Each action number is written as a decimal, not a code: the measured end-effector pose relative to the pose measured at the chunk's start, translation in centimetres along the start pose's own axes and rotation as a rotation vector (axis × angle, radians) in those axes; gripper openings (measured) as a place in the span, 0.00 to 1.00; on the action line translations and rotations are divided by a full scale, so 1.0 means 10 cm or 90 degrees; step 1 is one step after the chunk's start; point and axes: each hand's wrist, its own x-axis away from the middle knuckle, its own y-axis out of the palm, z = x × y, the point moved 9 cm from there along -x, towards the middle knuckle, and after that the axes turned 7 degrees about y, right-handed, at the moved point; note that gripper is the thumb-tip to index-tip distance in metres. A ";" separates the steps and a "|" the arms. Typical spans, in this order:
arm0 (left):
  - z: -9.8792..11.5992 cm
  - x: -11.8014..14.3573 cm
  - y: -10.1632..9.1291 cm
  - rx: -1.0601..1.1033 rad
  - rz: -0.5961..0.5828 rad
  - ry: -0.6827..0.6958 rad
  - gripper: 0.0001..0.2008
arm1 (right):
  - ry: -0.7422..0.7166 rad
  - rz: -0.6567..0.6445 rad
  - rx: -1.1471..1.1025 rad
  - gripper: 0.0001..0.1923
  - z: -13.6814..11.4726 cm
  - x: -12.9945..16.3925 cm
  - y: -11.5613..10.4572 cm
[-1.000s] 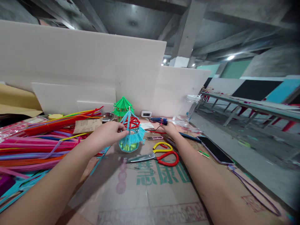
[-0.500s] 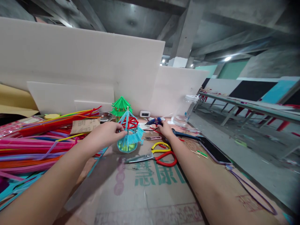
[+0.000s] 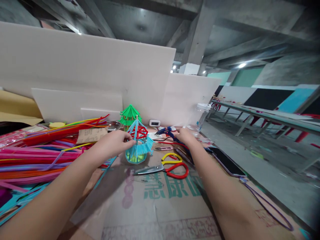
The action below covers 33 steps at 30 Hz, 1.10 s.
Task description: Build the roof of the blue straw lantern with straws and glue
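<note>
A small pagoda model (image 3: 139,141) made of light blue pipe cleaners, with a red frame showing inside and a wooden stick at its tip, stands upright on the cardboard-covered table (image 3: 162,203), its round base seated in a shallow greenish dish. The left hand (image 3: 113,144) pinches the model's blue roof edge, thumb and fingertips closed on the strands at its left side. The right hand (image 3: 185,136) reaches further back and to the right, fingers curled around the handle of a blue glue gun (image 3: 167,130) that lies near the rear of the table; the grip looks closed on it, though the fingertips are partly hidden.

Just in front of the model lie scissors (image 3: 167,166) with red and yellow handles, blades pointing left. A small pink clipper (image 3: 163,148) lies between the model and the right hand. Behind the model stands a green pagoda model (image 3: 129,115), near a small glass bowl (image 3: 113,125) whose contents cannot be made out. To the left a big heap of pipe cleaners (image 3: 42,150) in pink, red, orange and yellow is spread out. On the right a phone (image 3: 226,161) lies flat, and a clear plastic jar (image 3: 201,115) stands at the back.
</note>
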 end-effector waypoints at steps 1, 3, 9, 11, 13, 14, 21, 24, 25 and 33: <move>0.01 0.00 0.00 0.001 0.005 0.004 0.20 | -0.008 0.021 0.007 0.13 -0.06 0.06 -0.15; 0.03 0.01 0.00 0.005 0.012 0.014 0.21 | -0.034 0.069 0.010 0.13 -0.24 0.20 -0.45; 0.08 0.01 0.05 0.044 -0.002 0.045 0.22 | -0.265 -0.141 -0.161 0.22 -1.14 0.85 -0.46; 0.09 0.01 0.05 0.046 -0.006 0.048 0.22 | -0.337 -0.311 -0.210 0.22 -1.39 1.13 -0.20; 0.09 0.01 0.05 0.047 -0.003 0.045 0.22 | -0.362 -0.373 -0.202 0.22 -1.53 1.28 0.00; 0.09 0.02 0.05 0.049 -0.001 0.041 0.21 | -0.361 -0.377 -0.193 0.21 -1.57 1.31 0.07; 0.11 0.02 0.02 0.068 0.009 0.055 0.18 | -0.306 -0.443 -0.312 0.19 -1.62 1.23 0.34; 0.10 0.03 -0.02 0.065 0.021 0.044 0.17 | -0.281 -0.460 -0.391 0.19 -1.62 1.19 0.40; 0.09 0.03 -0.03 0.067 0.020 0.037 0.17 | -0.267 -0.464 -0.416 0.18 -1.62 1.18 0.43; 0.08 0.05 -0.11 0.052 0.030 0.017 0.17 | -0.231 -0.467 -0.449 0.14 -1.61 1.17 0.44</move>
